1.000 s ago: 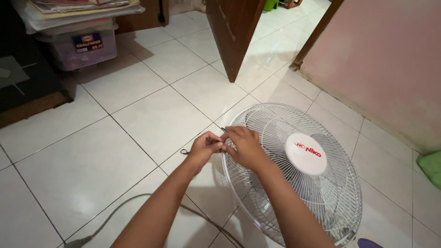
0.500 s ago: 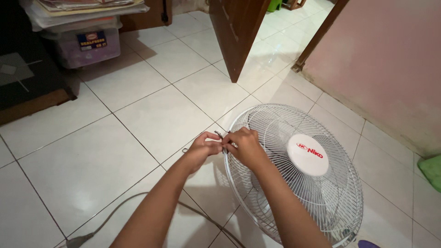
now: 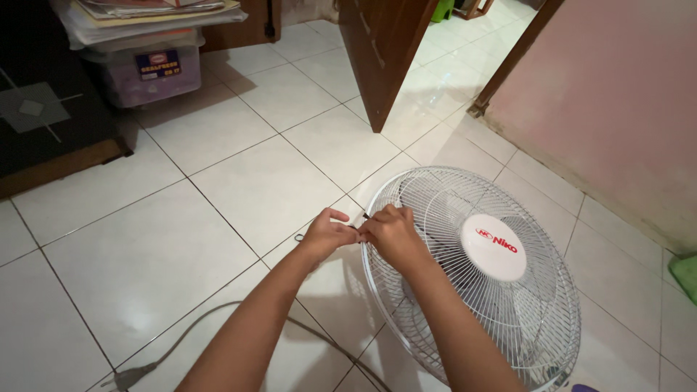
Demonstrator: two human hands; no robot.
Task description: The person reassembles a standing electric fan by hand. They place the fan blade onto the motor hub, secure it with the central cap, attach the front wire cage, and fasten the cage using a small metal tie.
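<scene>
Your left hand (image 3: pixel 327 234) and right hand (image 3: pixel 392 234) pinch, fingers narrowed, a small clip at the rim of the round white wire fan grille (image 3: pixel 472 268) lying on the white tiled floor (image 3: pixel 181 247). Brace the rim firmly and work the clip squarely; what the fingertips hold is too small to identify.

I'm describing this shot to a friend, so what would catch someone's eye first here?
First the white fan lying face-up on the tiled floor at lower right, its round wire grille filling that corner. Both hands meet at its left rim: the left hand and right hand pinch something small there, too small to identify. Beyond, a brown wooden door stands open.
</scene>
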